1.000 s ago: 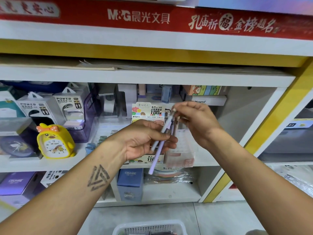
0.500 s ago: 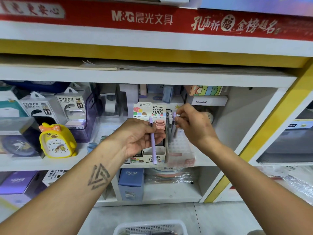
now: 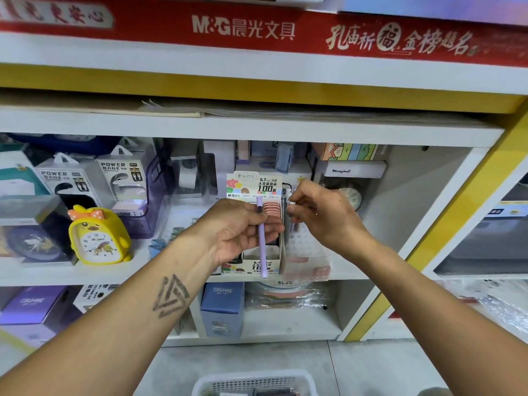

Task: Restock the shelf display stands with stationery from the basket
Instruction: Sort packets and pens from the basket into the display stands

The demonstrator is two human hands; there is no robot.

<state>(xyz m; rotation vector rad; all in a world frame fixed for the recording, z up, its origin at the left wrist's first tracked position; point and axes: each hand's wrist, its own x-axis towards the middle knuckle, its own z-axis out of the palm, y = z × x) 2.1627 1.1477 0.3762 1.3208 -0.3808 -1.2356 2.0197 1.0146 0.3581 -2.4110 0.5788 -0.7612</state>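
Left hand point(image 3: 243, 227) grips a lilac pen point(image 3: 261, 238), held upright in front of the cardboard display stand point(image 3: 251, 264) on the middle shelf point(image 3: 85, 271). Right hand point(image 3: 323, 215) is curled, its fingertips point(image 3: 291, 208) pinching the top of a pen that stands in the clear holder point(image 3: 307, 252) just right of that stand; this pen is largely hidden. White basket point(image 3: 254, 382) sits on the floor below, contents unclear. A yellow duck clock point(image 3: 98, 235) stands on the same shelf, well to the left
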